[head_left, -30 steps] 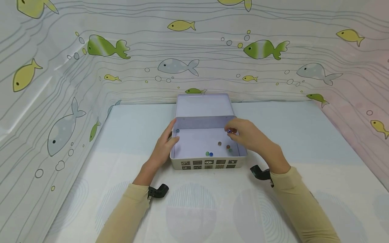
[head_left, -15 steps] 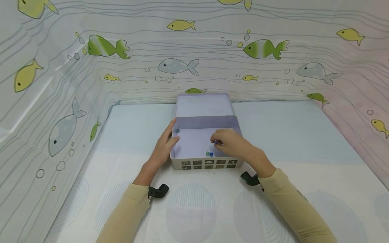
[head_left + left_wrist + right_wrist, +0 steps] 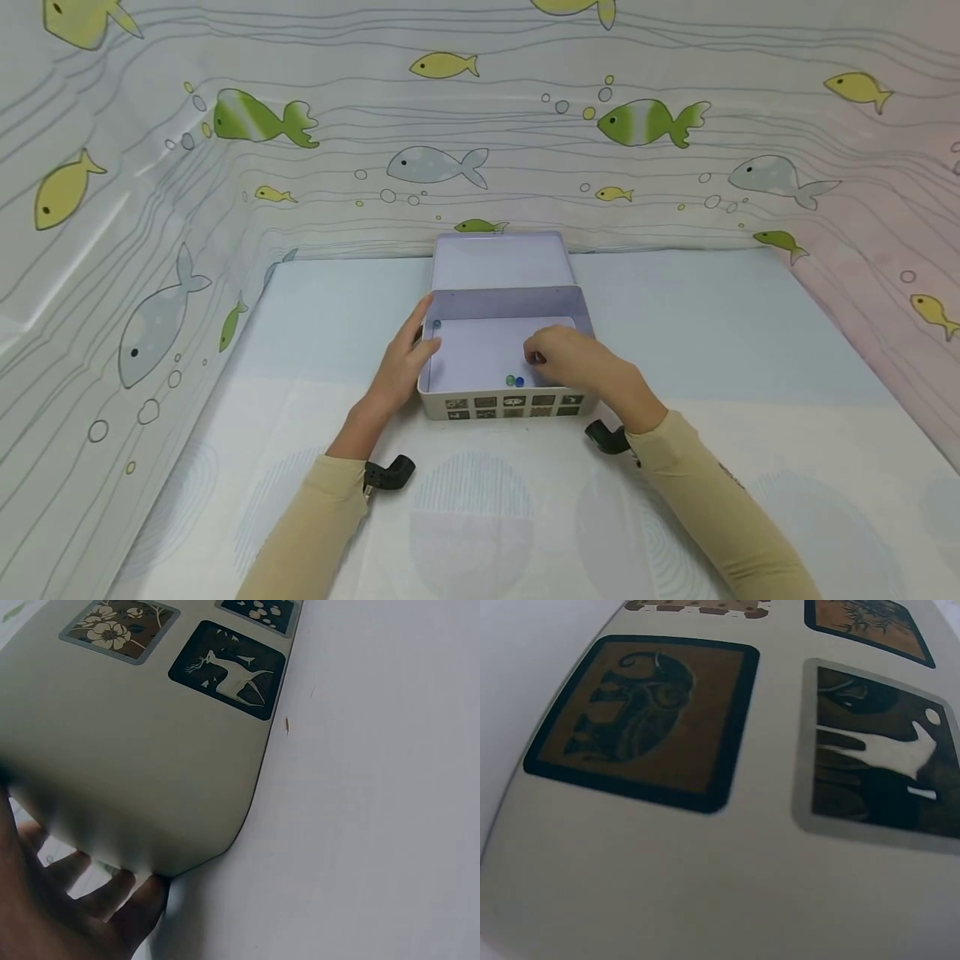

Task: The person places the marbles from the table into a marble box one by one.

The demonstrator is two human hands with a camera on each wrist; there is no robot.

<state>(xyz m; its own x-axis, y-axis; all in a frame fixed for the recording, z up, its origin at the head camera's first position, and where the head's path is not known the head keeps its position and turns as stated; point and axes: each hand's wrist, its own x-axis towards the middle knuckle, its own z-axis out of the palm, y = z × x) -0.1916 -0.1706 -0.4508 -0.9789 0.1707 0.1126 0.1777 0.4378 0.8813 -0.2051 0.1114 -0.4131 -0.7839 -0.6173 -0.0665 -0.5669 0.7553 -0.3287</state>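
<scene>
An open white tin (image 3: 510,407) with picture squares on its front wall sits mid-table, lid (image 3: 498,260) tipped back. My left hand (image 3: 403,360) rests with straight fingers against the tin's left wall; those fingers (image 3: 97,900) show by the tin's corner (image 3: 150,750) in the left wrist view. My right hand (image 3: 564,360) is down inside the tin, fingertips (image 3: 536,358) pinched on a small dark marble. A green marble (image 3: 511,381) and a blue marble (image 3: 520,382) lie just left of it. Another marble (image 3: 437,324) sits in the back left corner. The right wrist view shows only the tin's wall (image 3: 705,862).
A pale sheet covers the table (image 3: 750,350). Fish-print curtains (image 3: 150,208) close in the left, back and right sides. Black camera mounts (image 3: 390,473) sit on both wrists.
My right hand moved from the tin's back right toward its front middle with the marble, now covering the marbles that lay at the right. The left hand stayed put.
</scene>
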